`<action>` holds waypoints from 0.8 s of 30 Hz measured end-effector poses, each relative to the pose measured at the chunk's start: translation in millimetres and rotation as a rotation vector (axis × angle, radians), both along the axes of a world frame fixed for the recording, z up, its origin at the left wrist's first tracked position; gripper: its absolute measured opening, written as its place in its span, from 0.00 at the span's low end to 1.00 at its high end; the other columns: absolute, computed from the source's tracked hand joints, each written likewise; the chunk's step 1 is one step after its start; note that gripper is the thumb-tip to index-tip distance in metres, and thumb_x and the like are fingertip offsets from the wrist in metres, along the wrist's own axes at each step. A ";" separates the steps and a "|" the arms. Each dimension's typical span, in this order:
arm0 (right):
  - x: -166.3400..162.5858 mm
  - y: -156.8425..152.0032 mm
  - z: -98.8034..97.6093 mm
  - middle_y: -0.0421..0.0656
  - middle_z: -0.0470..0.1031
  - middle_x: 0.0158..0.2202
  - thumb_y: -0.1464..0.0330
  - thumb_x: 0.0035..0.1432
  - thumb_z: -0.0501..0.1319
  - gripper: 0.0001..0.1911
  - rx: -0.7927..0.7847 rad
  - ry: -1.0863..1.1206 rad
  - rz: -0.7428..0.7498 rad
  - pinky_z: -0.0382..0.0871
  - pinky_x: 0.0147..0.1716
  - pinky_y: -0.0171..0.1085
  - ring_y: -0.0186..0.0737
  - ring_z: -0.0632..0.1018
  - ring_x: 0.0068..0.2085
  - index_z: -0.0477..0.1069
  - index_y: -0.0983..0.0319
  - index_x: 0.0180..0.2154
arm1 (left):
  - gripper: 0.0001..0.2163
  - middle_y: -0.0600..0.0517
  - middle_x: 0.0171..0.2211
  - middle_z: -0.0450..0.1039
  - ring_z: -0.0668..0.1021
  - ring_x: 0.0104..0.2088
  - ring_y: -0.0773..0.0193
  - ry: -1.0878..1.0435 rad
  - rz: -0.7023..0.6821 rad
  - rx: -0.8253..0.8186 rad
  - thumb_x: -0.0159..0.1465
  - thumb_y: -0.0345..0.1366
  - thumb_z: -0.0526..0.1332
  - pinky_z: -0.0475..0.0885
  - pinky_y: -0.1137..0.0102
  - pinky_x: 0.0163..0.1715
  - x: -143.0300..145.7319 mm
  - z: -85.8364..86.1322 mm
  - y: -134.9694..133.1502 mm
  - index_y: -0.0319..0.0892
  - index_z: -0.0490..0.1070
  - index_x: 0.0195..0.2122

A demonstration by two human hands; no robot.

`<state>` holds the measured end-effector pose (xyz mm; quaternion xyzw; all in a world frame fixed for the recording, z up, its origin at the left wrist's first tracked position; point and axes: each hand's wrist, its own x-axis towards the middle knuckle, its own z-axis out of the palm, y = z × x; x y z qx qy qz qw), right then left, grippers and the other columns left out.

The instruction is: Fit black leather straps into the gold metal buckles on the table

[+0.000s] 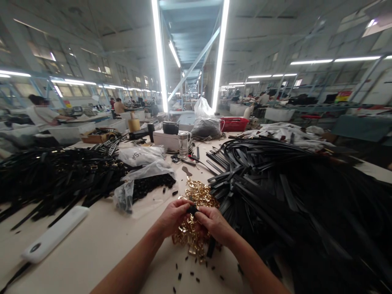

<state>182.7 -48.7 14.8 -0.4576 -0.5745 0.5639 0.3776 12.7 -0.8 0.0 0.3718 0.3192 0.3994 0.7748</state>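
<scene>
The strap end [192,210] I pinched was black, and the buckles [200,195] heaped under it were shiny gold. The heap of straps [290,183] on my right was glossy black throughout. The pile [55,179] on my left was black too, flecked with gold. The table [101,245] was pale beige, dotted with small black bits [190,272]. A flat device [55,239] was plain white. The clear bag [143,185] showed black pieces inside. Farther off, a basket [234,123] was red and a box [167,139] white.
</scene>
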 end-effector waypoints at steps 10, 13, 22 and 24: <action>-3.4 -0.3 -8.6 0.36 0.67 0.20 0.59 0.60 0.53 0.14 0.127 -0.162 -0.084 0.57 0.18 0.29 0.29 0.66 0.18 0.67 0.62 0.30 | 0.11 0.51 0.27 0.75 0.74 0.25 0.71 0.046 -0.007 0.007 0.46 0.33 0.73 0.68 0.76 0.28 -0.7 8.2 -0.1 0.36 0.74 0.29; 1.4 -0.7 -4.5 0.36 0.68 0.20 0.63 0.60 0.53 0.12 0.257 -0.337 -0.075 0.57 0.21 0.29 0.29 0.66 0.20 0.68 0.62 0.28 | 0.11 0.53 0.25 0.73 0.73 0.24 0.72 0.061 -0.038 0.020 0.46 0.33 0.72 0.67 0.77 0.26 -1.0 8.9 -0.1 0.37 0.72 0.28; 4.5 -0.9 2.1 0.36 0.67 0.20 0.66 0.58 0.54 0.12 0.362 -0.598 -0.098 0.52 0.22 0.30 0.30 0.64 0.22 0.69 0.63 0.25 | 0.12 0.54 0.22 0.72 0.71 0.21 0.73 0.191 -0.010 0.115 0.46 0.36 0.72 0.64 0.77 0.24 -1.5 4.8 0.6 0.36 0.73 0.27; 3.6 -0.7 3.7 0.37 0.68 0.21 0.66 0.57 0.55 0.11 0.378 -0.648 -0.136 0.52 0.23 0.30 0.31 0.65 0.23 0.69 0.63 0.25 | 0.12 0.52 0.25 0.75 0.73 0.23 0.71 0.173 -0.002 0.109 0.46 0.37 0.72 0.66 0.75 0.26 -1.7 4.2 0.9 0.36 0.74 0.28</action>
